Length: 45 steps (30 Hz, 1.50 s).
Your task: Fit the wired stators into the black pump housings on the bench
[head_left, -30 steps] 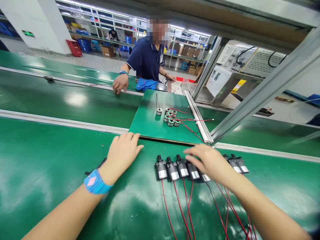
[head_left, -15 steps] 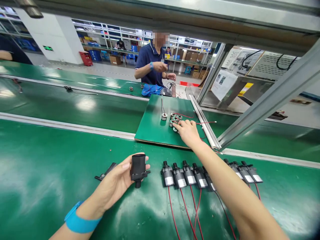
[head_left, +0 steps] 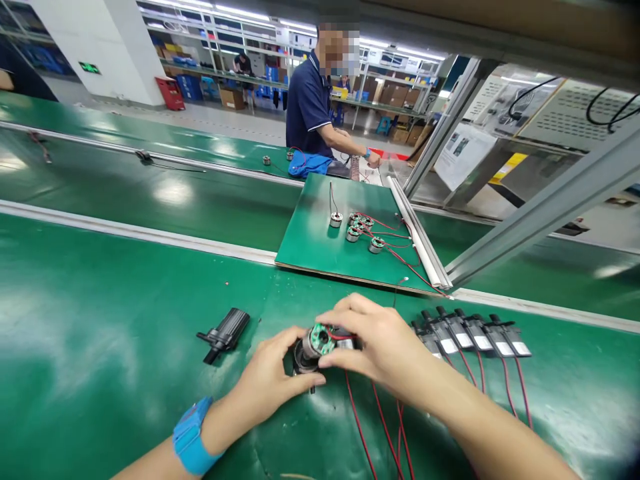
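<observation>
Low in the middle of the head view, my left hand [head_left: 273, 370] is closed round a black pump housing [head_left: 303, 360], its open mouth turned up. My right hand [head_left: 367, 333] pinches a round motor stator with a green circuit board [head_left: 320, 339] and red wire. The stator sits tilted at the mouth of the housing; how far it is inside I cannot tell. Another black pump housing [head_left: 227, 333] lies on the bench to the left. Several labelled pumps [head_left: 483, 333] with red wires lie in a row to the right, some hidden behind my right hand.
A raised green board [head_left: 315, 247] ahead carries several stators [head_left: 377, 245] with wires. A slanted metal frame post [head_left: 540, 180] stands at the right. Across the line, a co-worker in a dark shirt [head_left: 307, 100] reaches over the far bench, near a blue cloth [head_left: 307, 164].
My right hand has come back from the board with a stator and brought it to the housing. My left hand has moved right and turned the housing. The co-worker has turned and reached right.
</observation>
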Available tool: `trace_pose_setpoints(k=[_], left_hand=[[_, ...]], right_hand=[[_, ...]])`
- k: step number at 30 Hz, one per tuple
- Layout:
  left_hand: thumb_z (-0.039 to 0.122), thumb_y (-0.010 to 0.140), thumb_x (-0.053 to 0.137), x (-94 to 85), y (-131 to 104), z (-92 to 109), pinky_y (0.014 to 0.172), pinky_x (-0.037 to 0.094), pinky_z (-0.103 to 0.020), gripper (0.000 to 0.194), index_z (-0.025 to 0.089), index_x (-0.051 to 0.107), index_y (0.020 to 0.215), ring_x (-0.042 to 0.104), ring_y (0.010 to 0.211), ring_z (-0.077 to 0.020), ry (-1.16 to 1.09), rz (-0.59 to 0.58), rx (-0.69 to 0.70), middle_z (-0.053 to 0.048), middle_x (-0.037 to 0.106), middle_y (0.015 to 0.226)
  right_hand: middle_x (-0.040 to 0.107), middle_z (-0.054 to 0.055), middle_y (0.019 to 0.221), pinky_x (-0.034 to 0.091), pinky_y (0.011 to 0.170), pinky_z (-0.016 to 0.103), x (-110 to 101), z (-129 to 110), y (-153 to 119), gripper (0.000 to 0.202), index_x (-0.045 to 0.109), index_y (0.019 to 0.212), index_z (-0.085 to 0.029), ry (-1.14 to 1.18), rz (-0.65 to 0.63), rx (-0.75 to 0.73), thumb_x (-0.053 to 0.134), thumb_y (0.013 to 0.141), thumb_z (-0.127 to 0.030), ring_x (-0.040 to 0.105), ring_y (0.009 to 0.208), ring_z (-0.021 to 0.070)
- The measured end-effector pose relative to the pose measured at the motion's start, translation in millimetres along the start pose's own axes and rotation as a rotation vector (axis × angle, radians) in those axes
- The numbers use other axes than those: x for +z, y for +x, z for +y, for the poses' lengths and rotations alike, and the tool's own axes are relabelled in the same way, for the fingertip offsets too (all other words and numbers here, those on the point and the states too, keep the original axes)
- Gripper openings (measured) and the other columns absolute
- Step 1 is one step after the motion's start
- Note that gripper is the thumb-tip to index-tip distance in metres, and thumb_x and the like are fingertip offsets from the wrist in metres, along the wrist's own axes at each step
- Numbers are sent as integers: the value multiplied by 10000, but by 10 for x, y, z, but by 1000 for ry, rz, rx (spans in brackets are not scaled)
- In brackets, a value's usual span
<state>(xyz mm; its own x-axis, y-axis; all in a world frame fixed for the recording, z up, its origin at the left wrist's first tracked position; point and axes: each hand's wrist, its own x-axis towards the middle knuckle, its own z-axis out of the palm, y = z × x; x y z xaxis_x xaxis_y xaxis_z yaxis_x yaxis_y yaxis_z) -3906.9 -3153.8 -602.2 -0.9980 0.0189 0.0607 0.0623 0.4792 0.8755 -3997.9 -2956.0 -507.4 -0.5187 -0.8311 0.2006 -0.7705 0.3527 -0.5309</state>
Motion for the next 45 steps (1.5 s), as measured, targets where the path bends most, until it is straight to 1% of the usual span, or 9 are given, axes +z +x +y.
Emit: trace_pose_setpoints(k=[4,9,15,20,25,30,35,41,45], left_hand=[[386,764,824,61,-34,0,921,532,-382,502,262,621,1206,683,1043,-263,25,-2,56,-35,734,1148],[394,859,734,81,-88,-37,971,555,-373,599,293,427,1364,673,1143,-235,-53,9,112,-57,690,1256],[314,883,711,94,-127,-145,906,586,-334,498,283,397,1269,707,1034,-204,17,106,211,-47,683,1155],[199,974,558,45,-116,-111,965,544,-295,270,299,522,1222,656,1139,-182,173,19,415,-53,634,1280],[180,989,516,9,-113,-40,960,534,-255,226,284,626,1157,643,1143,-164,284,-71,404,-53,592,1324],[131,975,503,-29,-163,-50,992,514,-257,235,250,642,1122,616,1199,-176,325,56,502,-76,562,1368],[196,998,493,-96,-48,11,1008,494,-273,174,256,623,1097,605,1183,-172,296,-55,364,-40,642,1228],[240,930,599,-303,54,10,977,514,-377,338,277,553,1264,612,1145,-234,310,-107,122,-67,591,1244],[166,858,695,-410,113,-9,975,517,-412,456,275,548,1276,606,1146,-260,379,-223,149,-58,647,1214]], right_hand=[[660,32,1056,531,749,296,61,-112,-9,441,664,1255,-257,-199,-189,29,754,863,-438,676,869,182],[661,41,992,513,713,314,127,-108,45,451,682,1202,-217,-319,-266,82,755,847,-486,678,902,228],[676,41,1013,511,740,331,170,-83,17,610,635,1215,-205,-240,-228,60,738,791,-632,677,921,239],[658,16,1027,494,716,298,199,-33,-24,420,653,1193,-252,-245,-240,35,692,886,-535,667,896,193],[656,5,1029,467,685,274,252,-3,-67,352,675,1176,-288,-299,-232,13,681,905,-513,659,885,174],[653,16,1025,427,642,285,338,-54,-115,350,629,1233,-320,-414,-119,-57,570,969,-541,639,865,182],[640,16,910,365,568,284,350,-19,-152,332,607,1258,-307,-575,-96,-37,525,1003,-503,612,773,182],[673,69,940,427,653,346,-118,-111,-716,333,628,1198,-175,-859,160,-69,454,930,-81,608,787,213],[667,28,869,441,581,289,-147,-144,-1234,324,622,1187,-215,-694,-123,-79,448,936,-107,625,717,166]])
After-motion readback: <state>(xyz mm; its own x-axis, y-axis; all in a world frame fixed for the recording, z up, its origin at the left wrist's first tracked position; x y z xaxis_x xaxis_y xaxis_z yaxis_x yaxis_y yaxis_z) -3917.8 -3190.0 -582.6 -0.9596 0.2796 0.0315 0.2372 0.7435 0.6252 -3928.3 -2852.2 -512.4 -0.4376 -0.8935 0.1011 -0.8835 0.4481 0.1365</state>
